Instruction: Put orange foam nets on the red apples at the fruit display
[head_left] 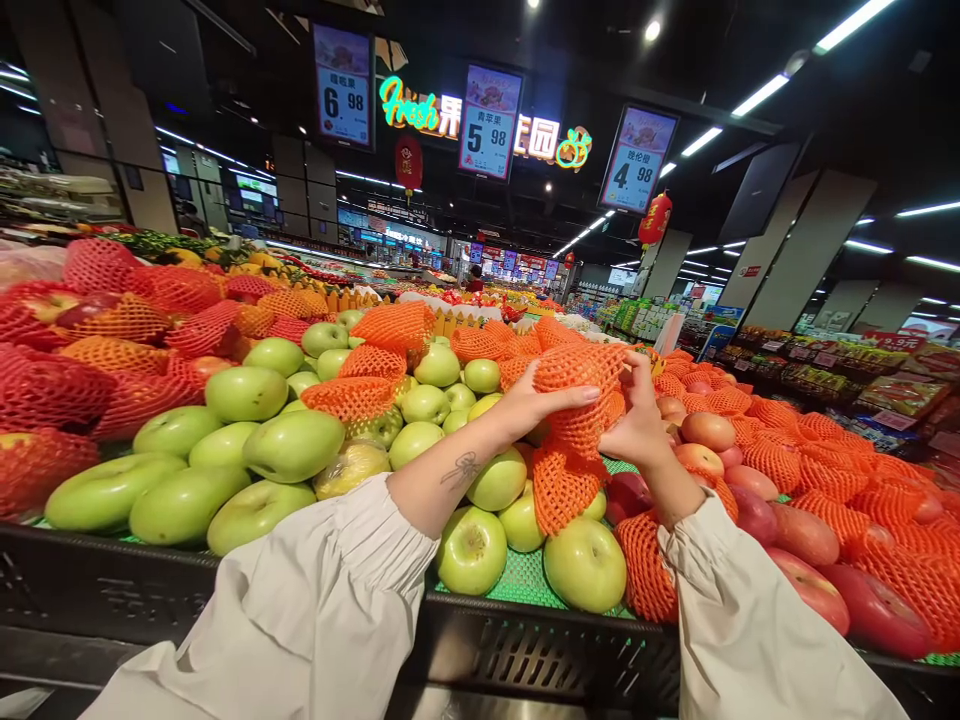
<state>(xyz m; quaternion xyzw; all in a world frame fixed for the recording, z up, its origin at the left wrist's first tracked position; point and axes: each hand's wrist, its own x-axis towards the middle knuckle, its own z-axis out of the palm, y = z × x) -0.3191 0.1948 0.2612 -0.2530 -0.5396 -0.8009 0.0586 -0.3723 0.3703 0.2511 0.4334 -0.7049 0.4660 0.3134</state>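
Both hands are raised over the green apples, around an orange foam fruit net. My left hand closes on it from the left, its thumb laid across the mesh and its other fingers hidden behind. On the right side, my right hand grips the same net with bent fingers and thumb. Whether fruit is inside the net cannot be seen. Another orange foam net hangs or lies just below, over the apples. Close beneath are a green apple and a second green apple at the front of the display.
Large green fruit and fruit in pink and orange nets fill the left side. Red apples and more orange nets lie to the right. A black crate edge runs along the front. Price screens hang overhead.
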